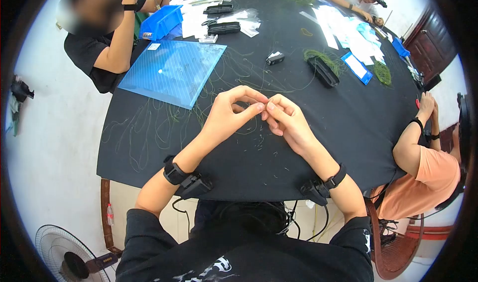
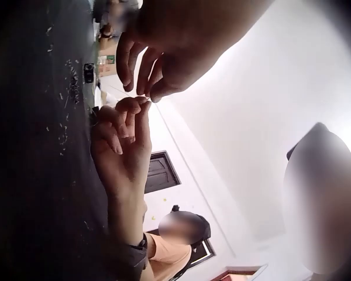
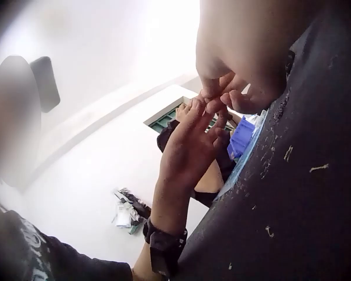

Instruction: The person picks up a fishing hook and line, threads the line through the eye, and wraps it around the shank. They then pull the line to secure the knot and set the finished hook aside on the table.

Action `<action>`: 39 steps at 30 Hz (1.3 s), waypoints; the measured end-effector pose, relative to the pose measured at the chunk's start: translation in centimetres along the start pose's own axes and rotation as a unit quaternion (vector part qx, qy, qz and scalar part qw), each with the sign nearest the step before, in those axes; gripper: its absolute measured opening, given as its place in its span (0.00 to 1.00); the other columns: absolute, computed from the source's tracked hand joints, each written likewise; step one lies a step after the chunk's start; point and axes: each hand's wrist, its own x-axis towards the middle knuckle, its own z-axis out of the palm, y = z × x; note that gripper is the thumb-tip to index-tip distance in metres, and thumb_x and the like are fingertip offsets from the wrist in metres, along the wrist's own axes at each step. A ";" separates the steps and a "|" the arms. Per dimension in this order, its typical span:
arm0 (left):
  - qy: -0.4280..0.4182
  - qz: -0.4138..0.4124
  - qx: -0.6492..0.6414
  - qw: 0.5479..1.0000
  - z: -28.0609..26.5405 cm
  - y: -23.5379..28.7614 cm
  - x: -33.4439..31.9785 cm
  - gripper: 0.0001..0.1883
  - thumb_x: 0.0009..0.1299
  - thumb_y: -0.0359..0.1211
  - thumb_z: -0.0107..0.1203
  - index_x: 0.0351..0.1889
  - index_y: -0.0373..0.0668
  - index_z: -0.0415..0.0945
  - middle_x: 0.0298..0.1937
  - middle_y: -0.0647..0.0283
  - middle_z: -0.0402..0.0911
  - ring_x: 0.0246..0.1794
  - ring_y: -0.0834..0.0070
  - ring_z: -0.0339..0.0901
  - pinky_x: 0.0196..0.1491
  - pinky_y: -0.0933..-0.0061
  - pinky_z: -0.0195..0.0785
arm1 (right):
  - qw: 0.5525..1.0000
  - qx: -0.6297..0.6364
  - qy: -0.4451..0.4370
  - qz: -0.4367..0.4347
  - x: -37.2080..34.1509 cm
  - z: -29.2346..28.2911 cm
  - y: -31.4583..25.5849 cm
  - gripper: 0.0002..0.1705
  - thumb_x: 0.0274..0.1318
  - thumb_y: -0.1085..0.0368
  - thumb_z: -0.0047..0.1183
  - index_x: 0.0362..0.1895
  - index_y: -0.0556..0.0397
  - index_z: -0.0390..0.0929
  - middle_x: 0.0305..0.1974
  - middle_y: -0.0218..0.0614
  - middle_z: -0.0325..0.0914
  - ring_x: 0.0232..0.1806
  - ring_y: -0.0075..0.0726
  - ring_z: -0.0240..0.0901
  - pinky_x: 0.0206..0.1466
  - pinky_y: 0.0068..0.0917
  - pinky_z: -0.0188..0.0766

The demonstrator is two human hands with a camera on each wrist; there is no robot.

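Thumb and index finger of the left hand point(image 1: 234, 112) meet those of the right hand point(image 1: 291, 121) above the black table, tip against tip. Between the fingertips both hands pinch something very fine, apparently a thread, mostly hidden by the fingers. In the left wrist view the left hand point(image 2: 184, 55) is above and the right hand point(image 2: 123, 155) below, a faint strand near their tips. The right wrist view has the right hand point(image 3: 245, 58) over the left hand point(image 3: 187, 143). Loose green thread point(image 1: 133, 141) lies in loops on the table's left side.
A blue board point(image 1: 172, 73) lies at the left, below a blue bin point(image 1: 163, 22). Beyond the hands are a small black object point(image 1: 275, 58), a black case point(image 1: 322, 72) with green thread, and a blue-edged card point(image 1: 356, 68). Thread scraps dot the cloth; other people sit around.
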 end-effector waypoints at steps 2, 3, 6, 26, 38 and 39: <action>-0.003 0.021 0.001 1.000 0.0 -0.7 0.0 0.09 0.64 0.28 0.56 0.40 0.36 0.76 0.39 0.63 0.79 0.37 0.81 0.76 0.38 0.81 0.70 | 1.000 0.019 -0.014 0.014 0.1 -0.1 0.1 0.10 0.60 0.58 0.50 0.35 0.52 0.72 0.26 0.27 0.72 0.22 0.11 0.58 0.20 0.10 0.53; -0.006 0.013 -0.015 1.000 0.0 -0.7 0.0 0.09 0.64 0.28 0.56 0.40 0.36 0.76 0.38 0.64 0.78 0.37 0.81 0.76 0.39 0.81 0.70 | 0.999 0.028 -0.024 0.018 0.1 -0.3 0.2 0.10 0.60 0.58 0.50 0.35 0.52 0.72 0.27 0.27 0.72 0.22 0.11 0.58 0.20 0.10 0.53; -0.021 -0.018 -0.062 0.998 0.0 -0.7 -0.1 0.08 0.63 0.28 0.56 0.39 0.36 0.75 0.39 0.65 0.77 0.39 0.81 0.75 0.42 0.80 0.69 | 0.998 0.019 -0.046 0.030 0.1 -0.8 0.2 0.11 0.60 0.58 0.50 0.35 0.52 0.72 0.28 0.28 0.73 0.22 0.11 0.58 0.21 0.10 0.53; 0.026 0.120 0.125 0.985 -0.2 -1.2 0.0 0.05 0.62 0.29 0.56 0.33 0.40 0.74 0.40 0.64 0.72 0.46 0.74 0.69 0.48 0.73 0.61 | 0.969 -0.241 -0.001 -0.054 0.3 -1.3 -1.6 0.11 0.56 0.60 0.54 0.40 0.52 0.75 0.29 0.24 0.74 0.25 0.13 0.64 0.24 0.11 0.59; 0.075 0.244 0.239 0.937 -0.2 -0.5 -0.1 0.08 0.54 0.28 0.61 0.30 0.44 0.73 0.39 0.66 0.74 0.44 0.68 0.69 0.47 0.67 0.58 | 0.915 -0.336 0.037 -0.220 0.0 -0.7 -1.1 0.03 0.51 0.71 0.55 0.32 0.56 0.76 0.31 0.25 0.72 0.27 0.10 0.62 0.23 0.10 0.54; 0.080 0.245 0.241 0.936 -0.1 -0.3 -0.1 0.09 0.53 0.27 0.61 0.30 0.44 0.73 0.39 0.65 0.75 0.43 0.68 0.70 0.47 0.68 0.59 | 0.909 -0.338 0.043 -0.240 0.0 -0.7 -1.2 0.03 0.51 0.72 0.55 0.32 0.56 0.76 0.31 0.25 0.72 0.26 0.10 0.62 0.23 0.11 0.54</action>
